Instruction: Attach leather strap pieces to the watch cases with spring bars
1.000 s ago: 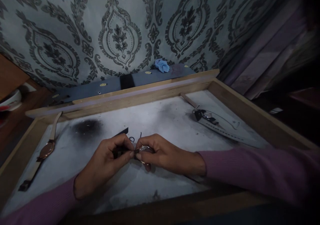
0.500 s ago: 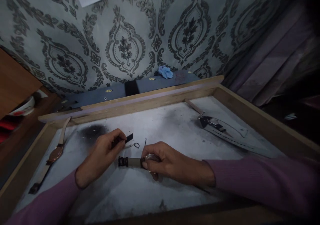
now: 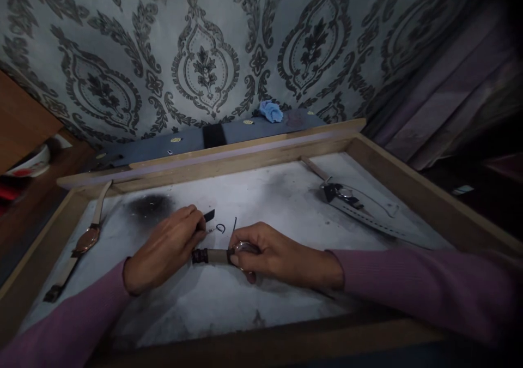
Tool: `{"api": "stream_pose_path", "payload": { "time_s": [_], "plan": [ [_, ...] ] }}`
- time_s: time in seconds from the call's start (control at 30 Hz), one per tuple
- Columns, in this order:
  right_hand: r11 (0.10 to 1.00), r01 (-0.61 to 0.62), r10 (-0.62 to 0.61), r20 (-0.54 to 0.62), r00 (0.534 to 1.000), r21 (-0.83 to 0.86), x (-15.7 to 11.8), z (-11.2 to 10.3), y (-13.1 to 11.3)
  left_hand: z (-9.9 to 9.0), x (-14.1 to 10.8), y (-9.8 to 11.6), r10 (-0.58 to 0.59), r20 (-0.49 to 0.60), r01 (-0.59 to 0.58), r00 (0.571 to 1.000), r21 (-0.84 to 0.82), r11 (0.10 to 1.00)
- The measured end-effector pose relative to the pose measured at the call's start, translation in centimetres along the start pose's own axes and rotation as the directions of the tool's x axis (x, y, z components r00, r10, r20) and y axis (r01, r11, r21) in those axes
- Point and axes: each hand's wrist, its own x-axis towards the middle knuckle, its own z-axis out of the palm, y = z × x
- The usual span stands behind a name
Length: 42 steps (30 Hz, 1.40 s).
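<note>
From my head view, the pale tabletop (image 3: 278, 193) spreads before me, smudged dark in places and edged with a raised wooden rim (image 3: 392, 174). Patterned wallpaper (image 3: 204, 62) covers the wall behind it, a crumpled blue cloth (image 3: 271, 111) sits just beyond the far edge, folds of curtain (image 3: 445, 90) hang in shadow to my right, and a bowl (image 3: 32, 163) stands off to my left. A second watch (image 3: 87, 241) lies stretched out near the left edge; a third watch (image 3: 346, 194) lies well apart, on the right. My right grip (image 3: 280, 256) is closed around the case of a watch (image 3: 219, 256), thumb on the near side and fingers on the far side. My left grip (image 3: 163, 253) has its fingers curled in, close to a black strip (image 3: 210, 215) and a small dark loop (image 3: 220, 228); I cannot tell whether it holds either one. The watch runs leftward out of my right grip, its strap ending in a dark buckle (image 3: 199, 255) just beside my left fingertips.
</note>
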Motion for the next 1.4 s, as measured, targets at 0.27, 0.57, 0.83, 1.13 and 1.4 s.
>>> {"api": "stream_pose_path", "payload": {
  "time_s": [0.27, 0.57, 0.83, 1.13, 1.4],
  "plan": [
    [1.0, 0.007, -0.007, -0.006, 1.0, 0.024, -0.1, -0.1, -0.1, -1.0, -0.7, 1.6, 0.084, -0.089, -0.094, 0.992, -0.12, 0.988],
    [0.998, 0.011, -0.011, 0.003, 1.0, 0.055, 0.0, 0.0, -0.1, -0.3, -1.0, 2.4, 0.232, -0.114, -0.246, 0.966, -0.137, 0.959],
    [0.999, 0.013, -0.013, 0.001, 1.0, 0.045, -0.1, 0.0, -0.3, -0.3, -1.3, 2.3, 0.245, -0.098, -0.257, 0.964, -0.13, 0.958],
    [0.999, 0.026, -0.026, 0.001, 1.0, 0.025, -0.1, -0.2, -0.2, -0.3, -1.4, 2.2, 0.218, -0.069, -0.225, 0.974, -0.127, 0.966],
    [0.999, 0.033, -0.033, 0.002, 0.999, 0.029, -0.1, -0.2, -0.1, -0.2, -1.5, 2.6, 0.187, -0.06, -0.195, 0.981, -0.177, 0.965]
  ]
}}
